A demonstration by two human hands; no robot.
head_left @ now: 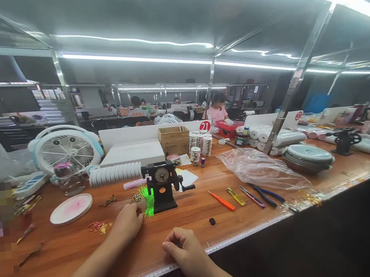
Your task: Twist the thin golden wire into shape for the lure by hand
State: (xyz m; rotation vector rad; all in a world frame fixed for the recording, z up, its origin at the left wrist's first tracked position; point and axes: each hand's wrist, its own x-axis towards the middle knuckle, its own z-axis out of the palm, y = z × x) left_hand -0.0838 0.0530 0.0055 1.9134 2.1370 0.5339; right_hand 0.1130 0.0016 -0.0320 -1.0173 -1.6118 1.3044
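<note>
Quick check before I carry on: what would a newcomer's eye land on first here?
Probably the neon green strands, bunched at the left side of the black machine, just beyond the left hand. After that, likely the big white fan at the back left and the orange screwdriver lying to the machine's right. The round red 21 sign stands out behind.

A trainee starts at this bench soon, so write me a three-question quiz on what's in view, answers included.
1. Which lies closest to the small black block?
A) the blue-handled pliers
B) the orange-handled screwdriver
C) the round white plate

2. True or false: the left hand is nearer the bright green strands than the right hand is.

3. Fill in: the round red sign behind the stacked discs bears the number ___.

Key: 1 B; 2 true; 3 21.
</note>
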